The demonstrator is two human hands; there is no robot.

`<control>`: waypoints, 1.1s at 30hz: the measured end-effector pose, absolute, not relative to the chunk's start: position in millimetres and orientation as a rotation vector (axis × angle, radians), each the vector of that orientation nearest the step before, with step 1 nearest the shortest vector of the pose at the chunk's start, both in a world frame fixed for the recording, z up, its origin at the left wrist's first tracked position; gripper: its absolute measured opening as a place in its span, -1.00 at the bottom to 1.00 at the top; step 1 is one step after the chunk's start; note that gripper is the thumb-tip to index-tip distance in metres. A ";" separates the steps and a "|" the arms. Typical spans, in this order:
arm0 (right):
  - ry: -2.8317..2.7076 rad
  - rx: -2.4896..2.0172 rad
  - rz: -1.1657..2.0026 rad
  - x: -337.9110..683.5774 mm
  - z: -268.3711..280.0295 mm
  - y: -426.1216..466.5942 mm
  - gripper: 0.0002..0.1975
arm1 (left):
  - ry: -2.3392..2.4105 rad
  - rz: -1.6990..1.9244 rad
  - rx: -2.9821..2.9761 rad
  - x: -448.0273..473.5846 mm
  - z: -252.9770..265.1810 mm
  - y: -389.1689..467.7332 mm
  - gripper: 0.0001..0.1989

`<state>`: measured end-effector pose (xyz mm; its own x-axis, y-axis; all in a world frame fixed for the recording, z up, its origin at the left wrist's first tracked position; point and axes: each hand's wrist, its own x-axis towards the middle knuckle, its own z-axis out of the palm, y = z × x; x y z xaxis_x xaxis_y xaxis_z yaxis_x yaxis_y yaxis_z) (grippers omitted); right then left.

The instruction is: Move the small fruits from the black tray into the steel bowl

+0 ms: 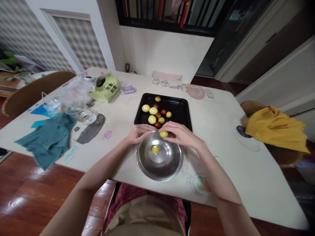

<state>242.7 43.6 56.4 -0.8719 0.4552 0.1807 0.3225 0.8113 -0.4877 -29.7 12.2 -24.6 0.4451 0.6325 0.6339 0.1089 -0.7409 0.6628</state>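
Observation:
A shiny metal bowl (169, 168) stands near the table's front edge, with one small yellow fruit (155, 150) lying inside. My left hand (141, 133) is at the bowl's far left rim, thumb on the inner side and fingers over the outside. Between the thumb and fingers of my right hand (180, 133) is another yellow fruit (163, 134), held above the far rim. Just beyond the bowl, a black tray (180, 111) carries several fruits: larger pale yellow ones (153, 111), small yellow ones (168, 114) and reddish-brown ones (163, 112).
On the left of the white table (233, 170) lie a teal cloth (52, 137), a glass pitcher (82, 113), clear plastic bags (76, 90), a green paper container (108, 88) and a purple packet (128, 90). A yellow cloth (275, 127) hangs over a chair at right.

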 end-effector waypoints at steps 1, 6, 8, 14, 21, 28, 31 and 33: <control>-2.743 -0.567 0.700 239.8 56.0 41.1 -0.77 | 0.617 1.275 2.163 -29.7 -24.5 12.4 -0.68; -2.862 -0.549 0.789 229.8 44.7 36.7 -0.81 | 0.616 1.270 2.180 -29.9 -25.0 13.2 -0.68; -2.881 -0.574 0.781 227.8 42.3 35.2 -0.80 | 0.623 1.270 2.176 -30.1 -25.3 13.1 -0.67; -2.946 -0.652 0.699 223.0 47.4 25.3 -0.80 | 0.619 1.284 2.177 -29.8 -26.2 13.4 -0.67; -2.967 -0.713 0.661 219.3 44.9 20.9 -0.78 | 0.632 1.264 2.189 -30.3 -25.6 13.4 -0.66; -2.829 -0.684 0.624 233.2 50.6 38.8 -0.82 | 0.636 1.270 2.178 -30.0 -26.6 13.4 -0.70; -2.659 -0.823 0.441 244.5 42.2 58.2 -0.76 | 0.631 1.269 2.178 -29.7 -27.5 13.5 -0.70; -2.563 -0.946 0.296 251.4 30.4 71.6 -0.67 | 0.630 1.275 2.184 -29.5 -27.8 13.3 -0.69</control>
